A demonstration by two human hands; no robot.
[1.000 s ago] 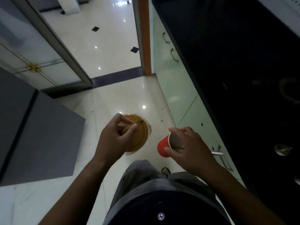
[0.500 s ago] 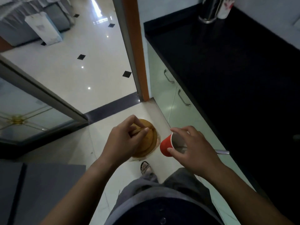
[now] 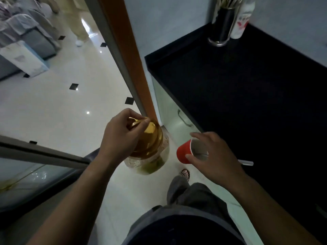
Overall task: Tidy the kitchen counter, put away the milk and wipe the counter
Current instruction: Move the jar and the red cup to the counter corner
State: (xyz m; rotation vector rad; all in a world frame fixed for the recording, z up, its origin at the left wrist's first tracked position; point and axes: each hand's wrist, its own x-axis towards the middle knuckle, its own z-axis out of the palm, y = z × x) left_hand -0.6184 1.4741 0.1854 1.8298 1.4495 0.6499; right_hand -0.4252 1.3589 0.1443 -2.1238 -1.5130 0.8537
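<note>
While my left hand (image 3: pixel 118 137) hangs over the floor, its fingers (image 3: pixel 137 127) are curled and pinched round the knob on the gold lid (image 3: pixel 150 138) of a clear jar (image 3: pixel 150 163), so the jar sits directly beneath my knuckles, held up by its top. Its glass body shows pale grainy contents with something greenish low down; what it holds I cannot tell.

To the right, well apart from the jar, my right hand (image 3: pixel 212 156) grips a red paper cup (image 3: pixel 184 153) from above, thumb on the near side of the rim, fingers spread across the far side. The cup tilts with its mouth toward my palm, and its white inside is partly hidden by my fingers. A thin pale stick or handle (image 3: pixel 246 163) pokes out past my wrist on the right; whether it rests in the cup I cannot make out.

Both hands are just left of the black counter (image 3: pixel 247 103), near its front edge, above the pale green cabinet doors (image 3: pixel 169 112). Far back on the counter stand a dark utensil holder (image 3: pixel 223 23) and a white container (image 3: pixel 242 20) touching beside it
</note>
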